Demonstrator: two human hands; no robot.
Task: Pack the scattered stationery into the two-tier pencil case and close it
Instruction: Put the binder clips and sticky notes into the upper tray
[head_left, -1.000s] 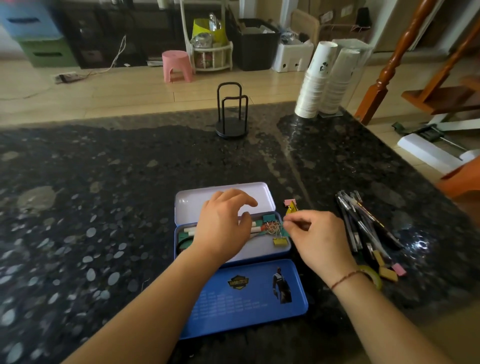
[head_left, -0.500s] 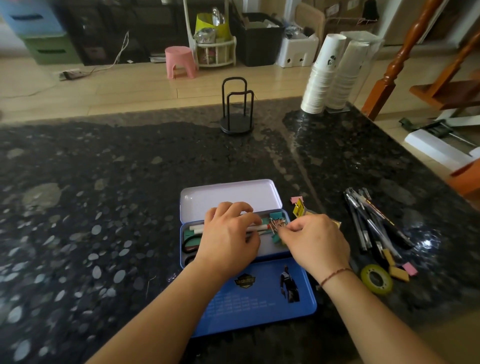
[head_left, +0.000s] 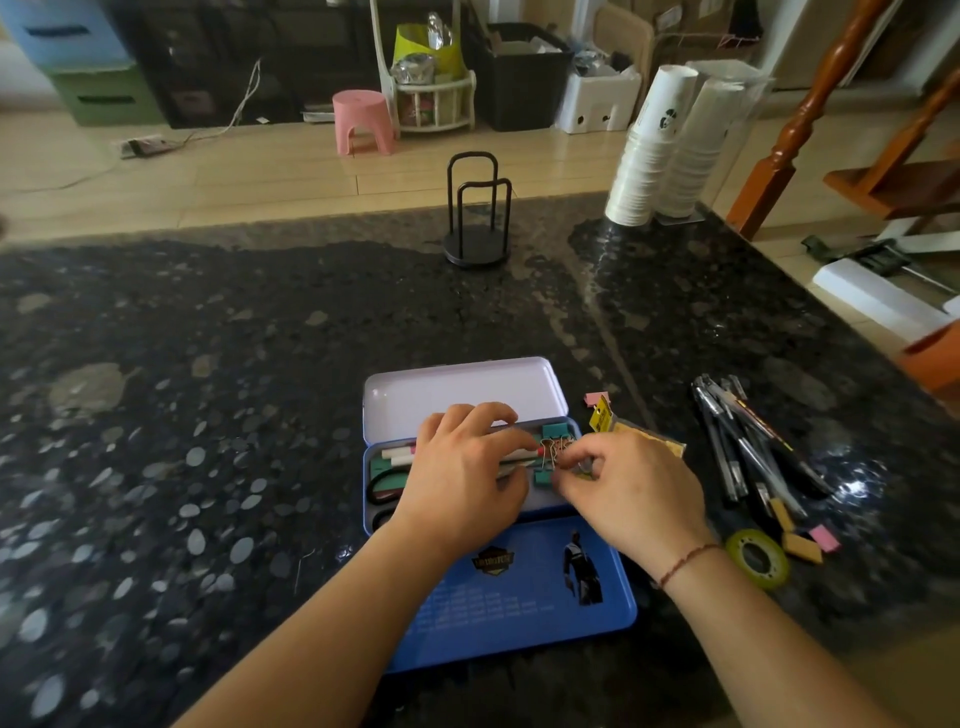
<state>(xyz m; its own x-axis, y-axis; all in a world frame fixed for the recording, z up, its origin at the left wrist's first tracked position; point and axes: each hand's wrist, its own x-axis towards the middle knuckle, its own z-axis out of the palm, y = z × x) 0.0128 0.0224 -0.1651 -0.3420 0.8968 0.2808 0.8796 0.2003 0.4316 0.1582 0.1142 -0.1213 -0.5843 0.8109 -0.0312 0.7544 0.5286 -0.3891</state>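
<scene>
The blue tin pencil case lies open on the dark stone counter, its white inner tier tipped up at the back. The lower compartment holds white pens, black-handled scissors, teal binder clips and paper clips. My left hand rests flat over the compartment, fingertips on the pens. My right hand is at the compartment's right end, fingers pinched on a small yellow clip. To the right lie several pens, a tape roll and erasers.
A pink clip and a yellow packet lie just right of the case. A black wire holder stands at the counter's far edge, and stacked paper cups at the far right corner. The counter drops off on the right.
My right hand has moved left from beside the case to its right end. My left hand has lowered onto the pens. The camera has shifted a little closer.
</scene>
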